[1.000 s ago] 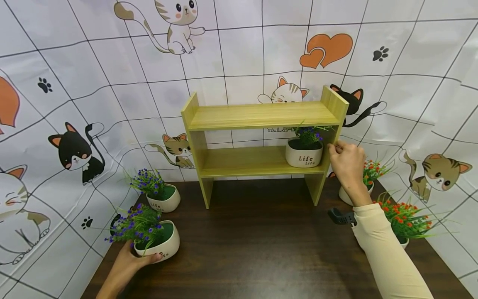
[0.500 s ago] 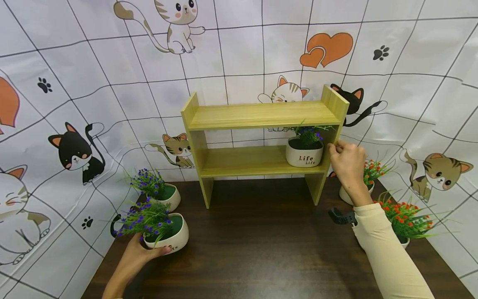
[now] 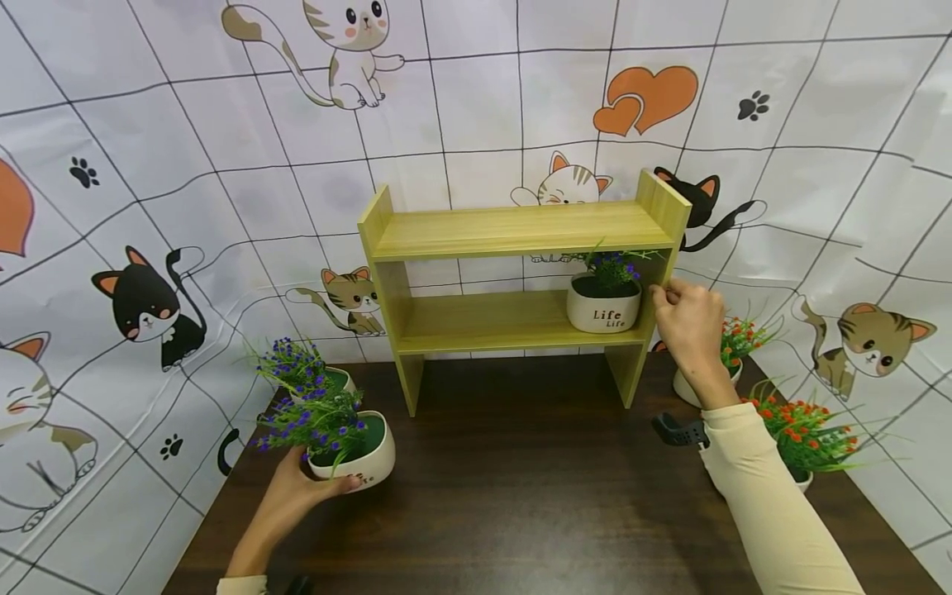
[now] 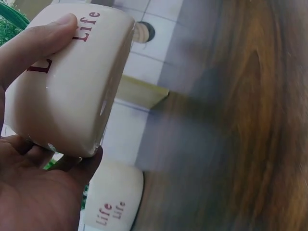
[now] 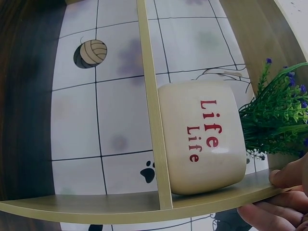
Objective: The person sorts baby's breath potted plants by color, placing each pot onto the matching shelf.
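My left hand (image 3: 297, 489) grips a white oval flowerpot (image 3: 378, 456) with purple artificial flowers, thumb across its lettered front. In the left wrist view this pot is tilted and its base is off the table. At the wooden two-tier shelf (image 3: 513, 230), my right hand (image 3: 690, 322) pinches the edge of the right side panel, thumb inside and curled fingers outside in the right wrist view. Just inside that panel, a similar "Life" flowerpot (image 5: 204, 139) with purple flowers stands on the lower tier.
Another purple-flowered pot (image 4: 115, 195) stands at the table's back left, partly hidden behind the held one. Two orange-flowered plants (image 3: 806, 434) stand on the right, partly covered by my right arm. Behind the dark wooden table (image 3: 521, 496) is a cat-patterned wall covering (image 3: 483, 99).
My left hand has carried the flowerpot rightward and slightly up the view, towards the shelf. My right hand stays on the side panel.
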